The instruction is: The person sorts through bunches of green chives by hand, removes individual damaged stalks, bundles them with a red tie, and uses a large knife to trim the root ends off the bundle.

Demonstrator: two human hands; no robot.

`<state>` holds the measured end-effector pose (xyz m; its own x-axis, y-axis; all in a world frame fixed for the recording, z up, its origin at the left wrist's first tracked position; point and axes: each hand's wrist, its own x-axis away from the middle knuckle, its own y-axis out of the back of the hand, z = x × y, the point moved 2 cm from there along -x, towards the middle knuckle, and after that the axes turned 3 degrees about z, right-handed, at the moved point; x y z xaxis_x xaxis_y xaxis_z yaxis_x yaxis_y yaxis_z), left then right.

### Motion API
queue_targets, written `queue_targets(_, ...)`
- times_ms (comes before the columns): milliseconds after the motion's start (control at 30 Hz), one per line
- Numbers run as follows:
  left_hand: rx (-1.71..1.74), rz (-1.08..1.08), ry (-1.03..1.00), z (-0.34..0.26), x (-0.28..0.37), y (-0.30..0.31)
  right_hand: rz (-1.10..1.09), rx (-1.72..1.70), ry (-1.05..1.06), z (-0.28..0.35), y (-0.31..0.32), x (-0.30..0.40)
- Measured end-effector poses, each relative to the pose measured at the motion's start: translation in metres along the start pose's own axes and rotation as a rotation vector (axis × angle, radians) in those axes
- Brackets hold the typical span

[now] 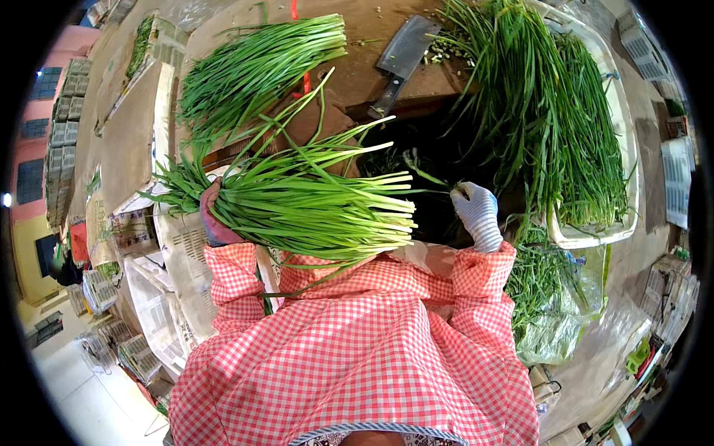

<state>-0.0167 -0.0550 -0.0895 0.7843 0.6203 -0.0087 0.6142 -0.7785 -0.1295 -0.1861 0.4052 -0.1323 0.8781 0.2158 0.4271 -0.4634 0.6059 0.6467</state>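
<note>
My gloved left hand point(211, 220) grips a loose bunch of garlic chives point(318, 206) around its leafy end. The pale cut ends fan out to the right, and a few stalks stick up from the bunch. My right hand point(478, 214), in a striped knit glove, pinches a thin chive scrap point(427, 174) just right of those ends, over a dark gap. A neater chive bundle point(268, 69) lies on the wooden board point(362, 22) beyond my left hand. Farther off, a cleaver point(410, 47) rests on the board, its handle towards me.
A white crate point(630, 139) on the right holds a tall heap of chives point(535, 111). Below it, a clear plastic bag point(563, 329) contains leafy trimmings point(532, 279). Small cut bits point(440, 53) lie beside the cleaver. White plastic baskets point(187, 262) stand at my left.
</note>
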Motion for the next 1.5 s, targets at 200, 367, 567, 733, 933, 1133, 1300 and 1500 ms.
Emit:
queue_targets(200,0.189,-0.033,0.164,0.015,-0.008,0.012,-0.015,0.163,0.022,-0.005,0.006,-0.008)
queue_targets(367,0.19,-0.002,0.012,0.024,-0.003,0.016,0.03,-0.48,0.312,0.032,-0.013,0.0)
queue_targets(567,0.347,-0.102,0.214,0.032,-0.008,0.028,0.34,-0.74,0.207,0.074,-0.046,0.011)
queue_targets(733,0.231,-0.018,0.114,0.018,-0.001,0.003,0.114,-0.775,-0.102,0.044,0.004,0.016)
queue_targets(933,0.166,0.137,0.368,-0.017,-0.011,-0.038,0.202,-0.827,0.089,0.028,-0.006,0.005)
queue_targets(1133,-0.33,0.242,0.111,-0.009,-0.02,-0.015,0.507,-0.708,0.194,0.075,-0.043,-0.006)
queue_targets(1300,-0.16,0.226,0.237,0.002,-0.026,-0.003,0.572,-0.697,0.089,0.11,-0.032,0.005)
queue_targets(1500,0.289,0.131,0.428,-0.013,-0.018,-0.027,0.505,-0.916,0.023,0.104,-0.037,-0.001)
